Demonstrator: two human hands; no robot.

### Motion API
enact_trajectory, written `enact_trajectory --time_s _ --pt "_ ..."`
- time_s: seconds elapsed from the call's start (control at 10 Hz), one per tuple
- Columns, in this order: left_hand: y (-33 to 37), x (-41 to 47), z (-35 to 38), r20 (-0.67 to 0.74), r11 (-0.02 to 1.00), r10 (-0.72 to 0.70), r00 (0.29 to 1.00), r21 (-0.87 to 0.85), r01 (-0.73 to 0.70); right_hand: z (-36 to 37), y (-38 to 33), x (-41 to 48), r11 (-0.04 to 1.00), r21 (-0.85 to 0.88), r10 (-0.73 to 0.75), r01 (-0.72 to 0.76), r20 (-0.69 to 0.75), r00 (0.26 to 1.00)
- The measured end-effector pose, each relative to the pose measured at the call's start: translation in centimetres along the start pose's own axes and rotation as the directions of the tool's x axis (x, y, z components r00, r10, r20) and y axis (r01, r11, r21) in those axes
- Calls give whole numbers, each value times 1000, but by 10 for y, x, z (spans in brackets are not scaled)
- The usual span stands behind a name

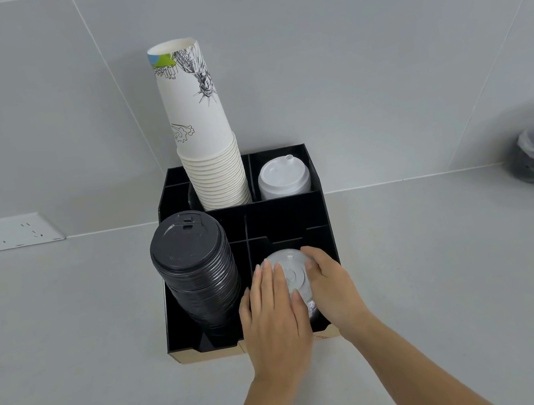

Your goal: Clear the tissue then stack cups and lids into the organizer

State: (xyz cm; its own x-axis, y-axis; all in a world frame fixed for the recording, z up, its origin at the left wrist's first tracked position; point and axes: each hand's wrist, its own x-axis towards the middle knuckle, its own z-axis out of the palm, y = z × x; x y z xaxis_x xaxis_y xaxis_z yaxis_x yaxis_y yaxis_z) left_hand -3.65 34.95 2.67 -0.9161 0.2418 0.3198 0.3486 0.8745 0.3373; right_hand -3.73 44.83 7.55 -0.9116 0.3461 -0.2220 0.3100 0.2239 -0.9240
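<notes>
Both hands are on the clear lids (pixel 291 268) now, down in the organizer's (pixel 294 208) front right compartment. The left hand (pixel 275 312) lies flat, fingers straight, pressing on top of the stack; the right hand (pixel 335 285) curls round its right side, holding it steady. No tissue anywhere in sight, so this looks like the stacking stage, close to done. In the organizer's front left compartment the black lids (pixel 191 258) tower high and lean a little, just beside the left hand: one careless pull-out and a knuckle could tip the column onto the tabletop (pixel 68 318). Push too hard and thin clear lids may jam or buckle. At the organizer's rear, the paper cups (pixel 204 142) stand very tall, so any jolt to the frame could topple them; the white lids (pixel 284 175) sit rear right.
</notes>
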Motion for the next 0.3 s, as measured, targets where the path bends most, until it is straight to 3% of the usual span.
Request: enact_trajectory --time_s 0.3 --pt "2 5 -13 -71 1000 15 997 -21 -17 -9 -5 -7 997 61 -43 41 36 998"
